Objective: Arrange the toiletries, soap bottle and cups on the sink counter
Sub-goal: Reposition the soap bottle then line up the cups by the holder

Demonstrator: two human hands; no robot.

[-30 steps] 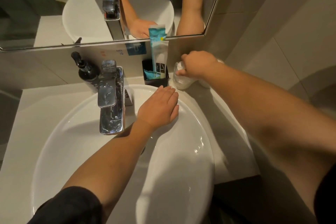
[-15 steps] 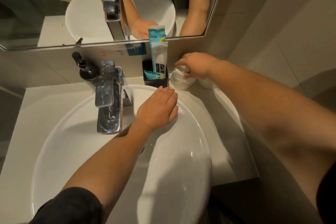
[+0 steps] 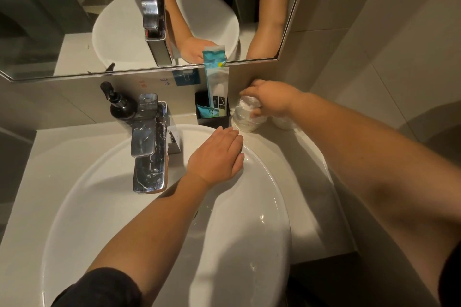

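Grey counter [image 3: 309, 167]: right hand [image 3: 273, 99] clasps upside-down wrapped cup [image 3: 245, 117]; left hand [image 3: 215, 157] flat, empty.

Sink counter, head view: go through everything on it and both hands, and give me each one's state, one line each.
Right hand: grip closed on the wrapped cup.
Wrapped cup: upright on the counter, beside the black holder.
Second cup: mostly hidden behind the right hand.
Left hand: open, flat on the basin rim.
Black holder: upright, teal packets standing inside.
Soap bottle: upright behind the faucet.
Faucet: no water running.

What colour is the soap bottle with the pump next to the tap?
The soap bottle is black, pump and all. The head view shows it best, left of the faucet.
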